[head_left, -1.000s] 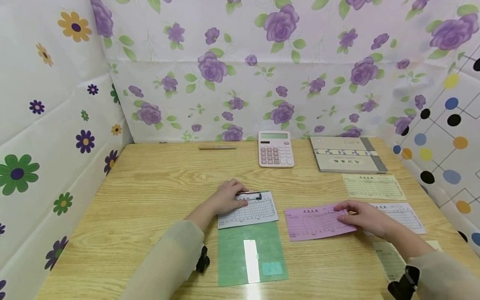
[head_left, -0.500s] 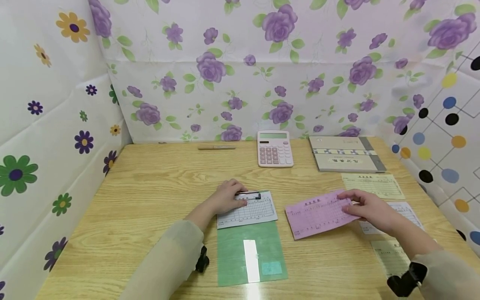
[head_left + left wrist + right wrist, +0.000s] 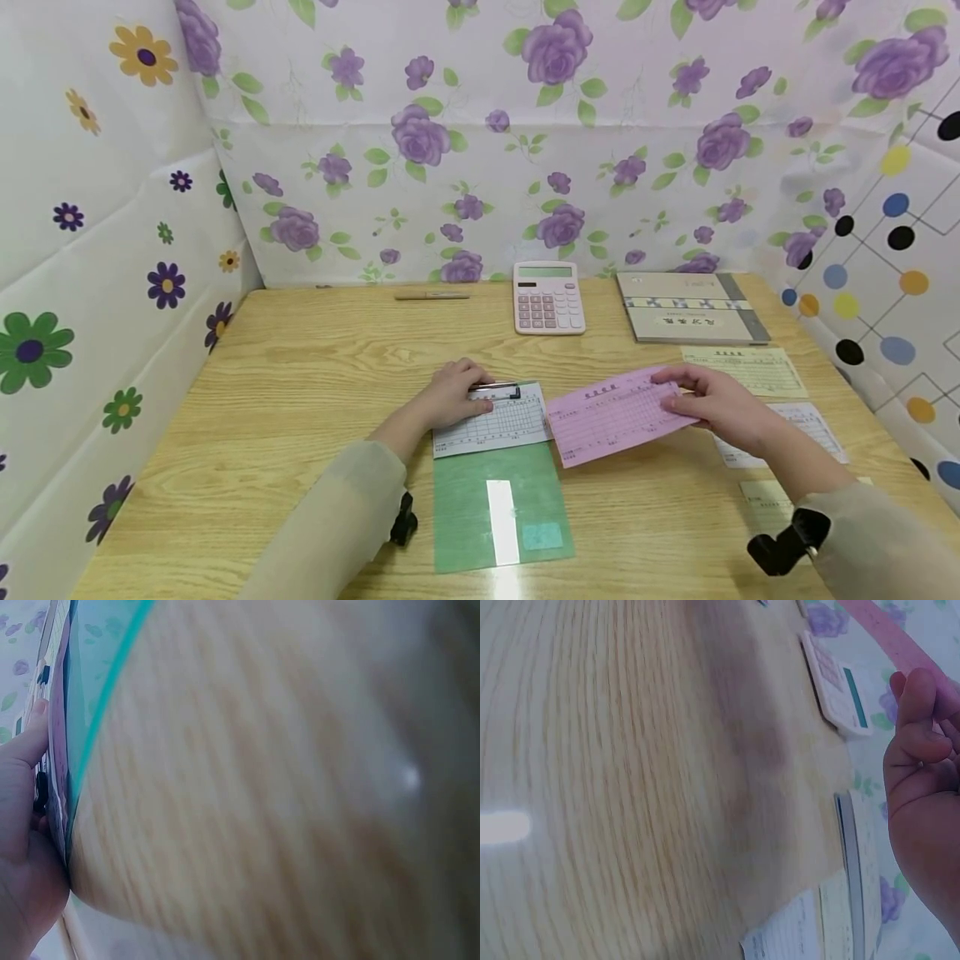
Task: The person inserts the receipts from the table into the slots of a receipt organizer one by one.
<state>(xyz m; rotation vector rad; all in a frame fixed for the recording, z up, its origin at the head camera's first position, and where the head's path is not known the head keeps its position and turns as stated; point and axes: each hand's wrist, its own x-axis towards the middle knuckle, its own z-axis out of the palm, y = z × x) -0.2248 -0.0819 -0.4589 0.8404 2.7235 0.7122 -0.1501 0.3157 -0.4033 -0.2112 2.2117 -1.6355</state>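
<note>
A green translucent clipboard point(image 3: 495, 517) lies flat on the table with a white printed form point(image 3: 491, 427) across its upper part, under the metal clip point(image 3: 494, 390). My left hand point(image 3: 454, 395) grips the clip end, thumb over the clip's left part. From the left wrist, the board's green edge point(image 3: 112, 682) and the thumb point(image 3: 34, 735) show side-on. My right hand point(image 3: 714, 407) pinches a pink printed form point(image 3: 611, 417) by its right end, raised and tilted. Its left end overlaps the white form's right edge in the head view. The right wrist view catches the pink paper point(image 3: 900, 637) beyond the fingertips.
Two yellowish slips point(image 3: 746, 372) and another white form point(image 3: 783, 433) lie at the right, the nearer yellowish one partly behind the right forearm. Along the back are a pen point(image 3: 432, 296), a pink calculator point(image 3: 548, 298) and a grey account book point(image 3: 690, 308). Patterned cloth walls surround the table.
The right hand has lifted the pink form and carried it leftward to the edge of the clipboard, tilting it. My left hand has stayed at the clip.
</note>
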